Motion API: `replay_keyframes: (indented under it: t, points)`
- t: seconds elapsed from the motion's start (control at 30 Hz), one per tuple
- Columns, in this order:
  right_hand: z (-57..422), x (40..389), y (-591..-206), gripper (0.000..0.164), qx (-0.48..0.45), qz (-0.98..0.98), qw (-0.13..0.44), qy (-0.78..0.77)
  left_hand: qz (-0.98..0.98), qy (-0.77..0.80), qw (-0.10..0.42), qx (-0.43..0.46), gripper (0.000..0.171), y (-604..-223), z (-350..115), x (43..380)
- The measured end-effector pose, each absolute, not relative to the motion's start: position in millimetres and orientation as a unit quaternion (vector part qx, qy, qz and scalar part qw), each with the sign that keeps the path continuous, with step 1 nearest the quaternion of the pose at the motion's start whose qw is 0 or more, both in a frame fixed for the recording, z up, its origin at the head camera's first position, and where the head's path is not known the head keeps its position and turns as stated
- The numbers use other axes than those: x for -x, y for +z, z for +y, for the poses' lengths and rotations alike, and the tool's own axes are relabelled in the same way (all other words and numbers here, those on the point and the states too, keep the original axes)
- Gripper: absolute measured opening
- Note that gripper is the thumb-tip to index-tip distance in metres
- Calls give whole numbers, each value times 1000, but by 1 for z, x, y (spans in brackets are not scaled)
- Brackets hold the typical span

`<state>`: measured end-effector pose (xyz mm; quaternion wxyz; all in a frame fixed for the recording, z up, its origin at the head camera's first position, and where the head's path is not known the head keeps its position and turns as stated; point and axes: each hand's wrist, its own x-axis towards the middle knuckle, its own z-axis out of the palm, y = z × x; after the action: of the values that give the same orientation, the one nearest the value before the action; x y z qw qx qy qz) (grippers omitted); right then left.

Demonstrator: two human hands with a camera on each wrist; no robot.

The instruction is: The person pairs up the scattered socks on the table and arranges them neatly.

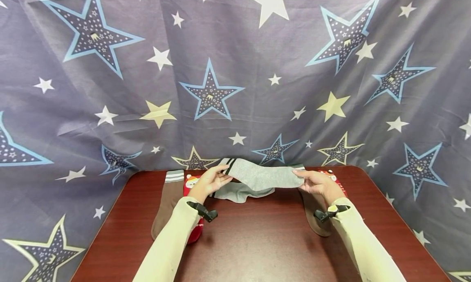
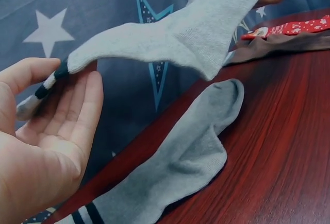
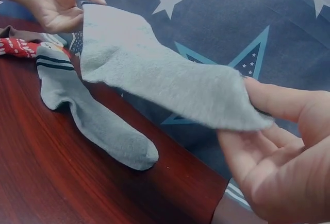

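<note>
Pale sleeves (image 1: 167, 241) | grey sock (image 1: 263, 175) above red-brown table (image 1: 257, 241) | starry cloth (image 1: 224, 41) behind

From my seat I can't see part of the red sock (image 1: 196, 234) under the sleeve (image 1: 165, 241) behind the left hand (image 1: 207, 184), most of the other red sock (image 1: 329, 175) past the right hand (image 1: 320, 184), or the lying grey sock's (image 1: 239, 194) upper part, masked by the held sock (image 1: 263, 175).

A creased grey-blue cloth (image 1: 257, 110) hangs beyond the right hand (image 1: 318, 185), printed with stars (image 1: 212, 92) in white, yellow and blue outline. Below the hand spreads a reddish-brown, wood-grained table (image 1: 257, 229), its far corners rounded, a soft glare (image 1: 250, 253) on the nearer part.
</note>
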<state>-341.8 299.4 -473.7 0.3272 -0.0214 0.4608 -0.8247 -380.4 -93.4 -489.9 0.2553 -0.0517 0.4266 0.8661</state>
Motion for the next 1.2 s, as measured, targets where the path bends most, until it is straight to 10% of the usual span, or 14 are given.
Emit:
replay_keyframes:
  t: [0.13, 0.6, 1.2]
  points:
    - [296, 338, -467, 27, -27, 462, 320, -827, 440, 859, 256, 46, 21, -492, -98, 380]
    - [298, 342, -469, 9, -35, 479, 329, -813, 478, 835, 270, 36, 18, -496, -109, 378]
    - [292, 340, -464, 34, -83, 492, 322, -805, 501, 817, 285, 12, 27, -485, -125, 372]
